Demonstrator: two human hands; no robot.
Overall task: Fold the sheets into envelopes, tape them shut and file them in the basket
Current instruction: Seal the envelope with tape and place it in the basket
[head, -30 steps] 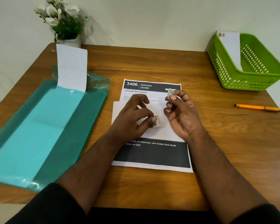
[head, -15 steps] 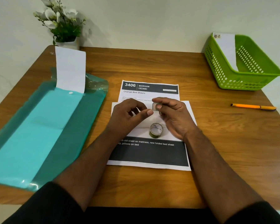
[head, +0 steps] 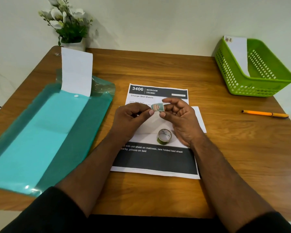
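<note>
A short patterned tape piece (head: 157,107) is stretched between my two hands above the folded white envelope (head: 197,118). My left hand (head: 131,120) pinches its left end and my right hand (head: 180,118) pinches its right end. The envelope lies across a printed sheet (head: 156,158) headed "3406 BEDROOM". The small green tape roll (head: 164,136) stands on the envelope just below my hands, untouched. At the far right stands the green basket (head: 259,88) with one white envelope (head: 238,52) leaning inside it.
A teal plastic folder (head: 45,135) covers the table's left side, with a folded white sheet (head: 76,71) sticking out of its top. An orange pen (head: 265,113) lies at the right. A flower pot (head: 69,26) sits at the back left corner.
My left hand set the tape roll down on the envelope and let go. Both hands then came together and now hold the torn tape piece between them.
</note>
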